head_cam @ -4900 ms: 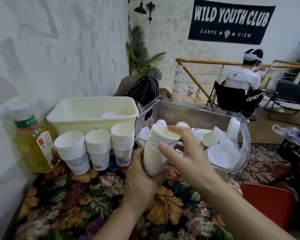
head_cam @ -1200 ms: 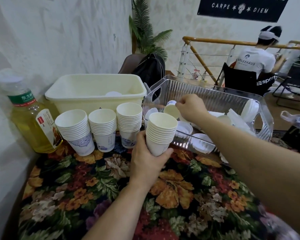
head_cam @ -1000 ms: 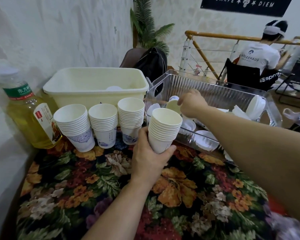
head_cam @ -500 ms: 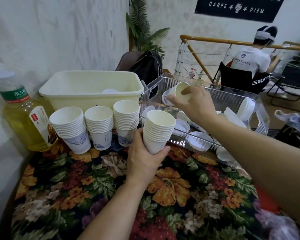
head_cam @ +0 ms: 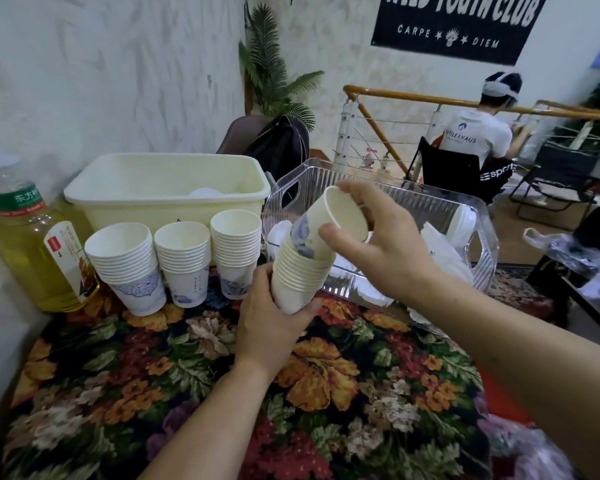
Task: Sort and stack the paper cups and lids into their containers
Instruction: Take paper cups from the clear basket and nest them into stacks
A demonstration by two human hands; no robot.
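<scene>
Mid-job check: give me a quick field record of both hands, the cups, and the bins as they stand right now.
left hand: grips held cup stack
right hand: pinches single paper cup, tilted, base entering the stack
table stacks: three, upright, before cream bin
clear bin: holds white lids
bottle: far left

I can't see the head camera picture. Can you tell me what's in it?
The right hand tips a paper cup into the cup stack held by the left hand. Three more stacks stand behind, on a flowery cloth.
</scene>
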